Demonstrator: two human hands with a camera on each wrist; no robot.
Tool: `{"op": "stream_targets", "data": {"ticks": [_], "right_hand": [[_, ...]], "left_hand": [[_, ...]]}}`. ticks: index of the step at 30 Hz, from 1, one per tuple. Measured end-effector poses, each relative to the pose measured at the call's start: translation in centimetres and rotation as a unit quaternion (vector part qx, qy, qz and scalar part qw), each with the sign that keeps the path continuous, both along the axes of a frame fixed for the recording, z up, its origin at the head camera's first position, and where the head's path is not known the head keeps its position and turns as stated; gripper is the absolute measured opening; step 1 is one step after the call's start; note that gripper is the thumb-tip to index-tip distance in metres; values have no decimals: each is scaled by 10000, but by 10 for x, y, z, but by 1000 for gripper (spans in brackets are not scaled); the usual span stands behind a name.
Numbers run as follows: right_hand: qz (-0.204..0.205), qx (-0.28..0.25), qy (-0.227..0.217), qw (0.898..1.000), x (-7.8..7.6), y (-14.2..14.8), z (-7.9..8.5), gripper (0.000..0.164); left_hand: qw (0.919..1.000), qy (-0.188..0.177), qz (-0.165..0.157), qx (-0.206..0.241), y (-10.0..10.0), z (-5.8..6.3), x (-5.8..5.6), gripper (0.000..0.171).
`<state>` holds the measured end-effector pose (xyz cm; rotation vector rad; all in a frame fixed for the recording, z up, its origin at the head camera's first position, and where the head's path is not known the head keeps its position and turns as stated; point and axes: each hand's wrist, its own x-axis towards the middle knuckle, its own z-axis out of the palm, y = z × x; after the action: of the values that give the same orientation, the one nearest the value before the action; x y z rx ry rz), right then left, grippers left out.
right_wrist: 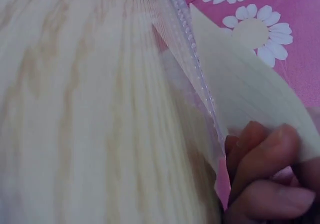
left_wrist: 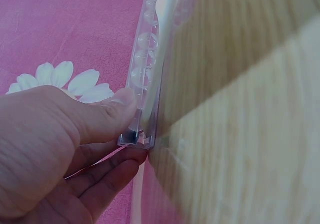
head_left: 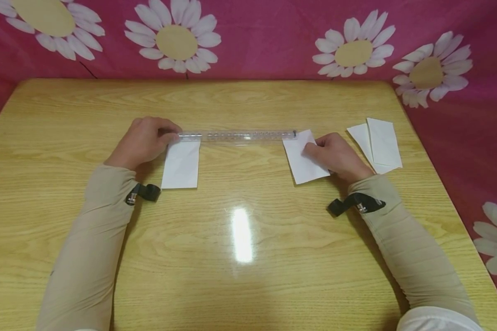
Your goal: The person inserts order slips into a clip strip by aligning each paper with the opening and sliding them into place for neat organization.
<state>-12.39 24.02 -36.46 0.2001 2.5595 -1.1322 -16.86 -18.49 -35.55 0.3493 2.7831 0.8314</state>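
Note:
A long clear plastic strip with rows of round bumps runs left to right across the table. Its left end is pinched between thumb and fingers of my left hand. Just beside that hand, a white paper slip hangs down from the strip's near side. My right hand grips another white paper slip, thumb on top, its upper edge at the strip's right end. In the right wrist view the curled fingers hold this slip alongside the strip; whether it is inserted I cannot tell.
Two or more overlapping white paper slips lie on the wooden table to the right of my right hand. A pink cloth with daisies hangs behind the table. Black straps sit on both sleeved wrists.

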Motion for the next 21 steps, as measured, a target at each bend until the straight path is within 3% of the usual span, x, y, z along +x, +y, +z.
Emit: {"op": "stream_targets", "data": {"ticks": [10,21], "right_hand": [[132,-100,-291,9994,1,-1,2,41],[39,565,-147,9983,3,-8,1,59]], "left_hand": [[10000,36,-23,10,-1,0,0,30],[9997,213,-98,-4,-2,-2,-1,28]]}}
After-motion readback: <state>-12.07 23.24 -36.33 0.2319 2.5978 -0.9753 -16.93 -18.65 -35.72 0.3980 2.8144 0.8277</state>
